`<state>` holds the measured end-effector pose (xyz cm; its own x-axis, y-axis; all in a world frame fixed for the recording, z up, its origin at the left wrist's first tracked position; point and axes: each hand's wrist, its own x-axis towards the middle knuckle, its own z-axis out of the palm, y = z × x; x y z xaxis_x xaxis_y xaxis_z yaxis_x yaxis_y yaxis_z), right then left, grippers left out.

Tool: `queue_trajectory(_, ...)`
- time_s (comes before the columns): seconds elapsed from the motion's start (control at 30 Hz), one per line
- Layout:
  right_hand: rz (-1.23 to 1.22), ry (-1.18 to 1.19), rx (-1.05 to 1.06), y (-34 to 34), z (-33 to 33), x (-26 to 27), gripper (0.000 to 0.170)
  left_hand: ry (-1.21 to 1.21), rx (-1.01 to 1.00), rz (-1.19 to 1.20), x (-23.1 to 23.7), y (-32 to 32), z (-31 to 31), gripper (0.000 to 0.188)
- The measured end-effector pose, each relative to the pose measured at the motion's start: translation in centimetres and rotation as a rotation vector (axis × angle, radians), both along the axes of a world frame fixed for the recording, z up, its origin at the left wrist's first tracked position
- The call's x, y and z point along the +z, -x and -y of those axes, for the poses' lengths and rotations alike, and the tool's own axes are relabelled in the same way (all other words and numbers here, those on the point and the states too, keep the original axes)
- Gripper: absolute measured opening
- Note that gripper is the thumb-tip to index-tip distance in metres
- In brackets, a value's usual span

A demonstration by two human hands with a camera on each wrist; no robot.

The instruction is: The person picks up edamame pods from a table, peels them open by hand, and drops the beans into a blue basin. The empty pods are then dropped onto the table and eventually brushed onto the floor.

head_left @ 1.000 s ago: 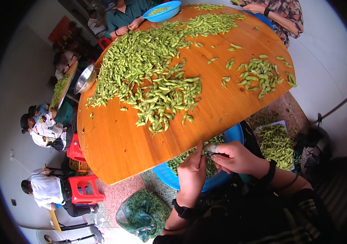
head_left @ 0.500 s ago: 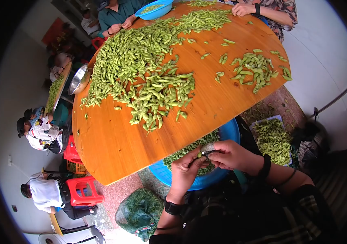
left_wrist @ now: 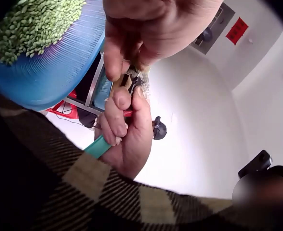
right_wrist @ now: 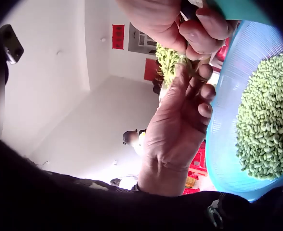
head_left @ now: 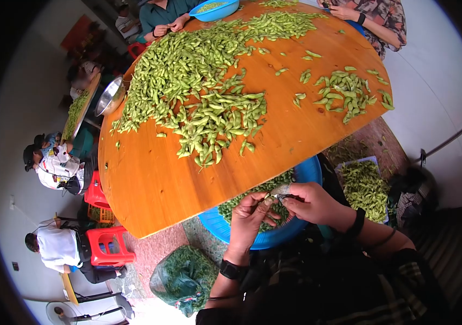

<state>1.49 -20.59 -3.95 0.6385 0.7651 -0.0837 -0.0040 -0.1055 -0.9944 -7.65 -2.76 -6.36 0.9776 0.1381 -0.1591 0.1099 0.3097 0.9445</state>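
A small green pod (head_left: pixel 270 197) is pinched by the left hand (head_left: pixel 245 223) over a round blue plastic basin (head_left: pixel 312 172), a small dark object (left_wrist: pixel 136 83) by the right hand (head_left: pixel 318 205). Shelled green beans (right_wrist: pixel 268 120) are gathered; many unopened pods (head_left: pixel 174 70) are left on the orange-brown wooden table (head_left: pixel 147 181).

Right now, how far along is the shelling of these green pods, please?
It looks partly done. Already shelled: many green beans lie in the blue basin. In hand: the left hand pinches what seems a pod, mostly hidden, with the right hand close by. Left to do: a large heap of pods and a smaller group lie on the table.
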Motion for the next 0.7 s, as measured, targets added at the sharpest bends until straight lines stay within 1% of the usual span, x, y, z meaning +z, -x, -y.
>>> queue_trajectory(0.03, 0.002, -0.002, 0.005, 0.1, 0.0, 0.2, 0.017, -0.023, 0.016, 0.006, 0.1, 0.0, 0.3, 0.019)
queue_trajectory(0.07, 0.052, -0.021, -0.054, 0.3, 0.1, 0.7, 0.017, -0.047, 0.031, 0.012, 0.3, -0.1, 0.7, 0.022)
queue_trajectory(0.1, 0.102, -0.041, -0.112, 0.4, 0.1, 1.2, 0.018, -0.074, 0.094, 0.012, 0.4, 0.0, 1.2, 0.022)
queue_trajectory(0.13, 0.107, -0.047, -0.105, 0.3, 0.6, 1.3, 0.018, -0.079, 0.101, 0.017, 0.8, 0.2, 1.1, 0.022)
queue_trajectory(0.2, 0.329, 0.099, -0.270, -0.4, 2.9, 1.0, 0.020, -0.542, 0.233, -0.011, 1.9, 0.4, 0.6, 0.017)
queue_trajectory(0.27, 0.435, 0.127, -0.413, -1.5, 5.9, 0.7, 0.022, -0.758, 0.342, 0.024, 4.1, -0.1, -0.5, 0.013)
queue_trajectory(0.33, 0.649, 0.282, -0.543, -2.9, 10.3, -1.9, 0.018, -1.203, 0.449, 0.195, 6.8, -1.9, -2.2, 0.012)
queue_trajectory(0.37, 0.673, 0.435, -0.568, -3.5, 12.7, -3.3, 0.015, -1.204, 0.459, 0.198, 7.3, -3.3, -3.0, 0.012)
queue_trajectory(0.4, 0.695, 0.587, -0.595, -3.7, 14.6, -4.3, 0.012, -1.362, 0.512, 0.147, 7.4, -4.9, -3.9, 0.014)
queue_trajectory(0.43, 0.700, 0.580, -0.594, -3.6, 15.8, -4.6, 0.012, -1.520, 0.562, 0.091, 7.3, -6.0, -4.5, 0.015)
queue_trajectory(0.47, 0.658, 0.623, -0.584, -3.3, 16.8, -4.8, 0.010, -1.522, 0.571, 0.097, 7.0, -6.8, -4.9, 0.015)
queue_trajectory(0.53, 0.618, 0.662, -0.578, -2.8, 17.1, -4.9, 0.008, -1.541, 0.494, -0.113, 6.1, -8.0, -5.6, 0.017)
queue_trajectory(0.57, 0.629, 0.605, -0.577, -2.4, 16.7, -4.9, 0.008, -1.559, 0.498, -0.037, 5.9, -7.8, -5.9, 0.017)
queue_trajectory(0.6, 0.637, 0.551, -0.575, -2.1, 16.1, -4.9, 0.008, -1.561, 0.496, -0.034, 5.9, -7.5, -6.0, 0.017)
queue_trajectory(0.63, 0.696, 0.525, -0.541, -1.8, 15.1, -4.7, 0.010, -1.510, 0.535, 0.006, 5.9, -7.1, -6.2, 0.016)
queue_trajectory(0.67, 0.663, 0.422, -0.515, -1.6, 13.5, -3.9, 0.012, -1.460, 0.571, 0.045, 5.8, -6.6, -6.4, 0.015)
queue_trajectory(0.7, 0.628, 0.321, -0.488, -1.3, 11.3, -2.4, 0.014, -1.468, 0.587, 0.078, 5.5, -6.0, -6.7, 0.013)
